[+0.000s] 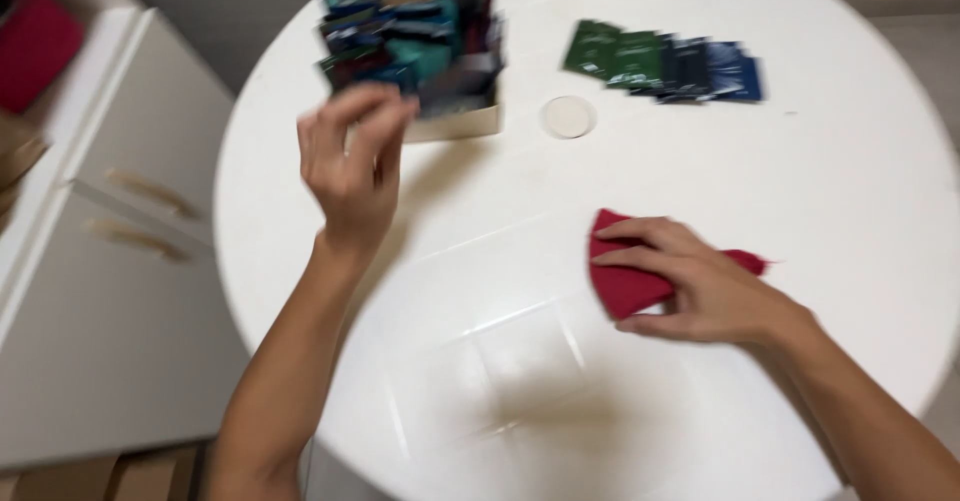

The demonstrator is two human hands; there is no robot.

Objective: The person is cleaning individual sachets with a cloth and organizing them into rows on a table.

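At table centre: round white table (850, 211).
Right hand (700, 281): fingers flat, pinning red packet (625, 281).
Left hand (350, 161): raised, loosely curled, empty; packet box (415, 41) just at one o'clock, nearer this hand.

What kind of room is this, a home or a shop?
Probably a home, perhaps a kitchen or dining corner: a round white table, white cabinets with handles, and a small box of coloured sachets.

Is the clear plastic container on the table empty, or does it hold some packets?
Empty. Through the clear container only the white table shows; the packets stand in the cardboard box or lie beside it.
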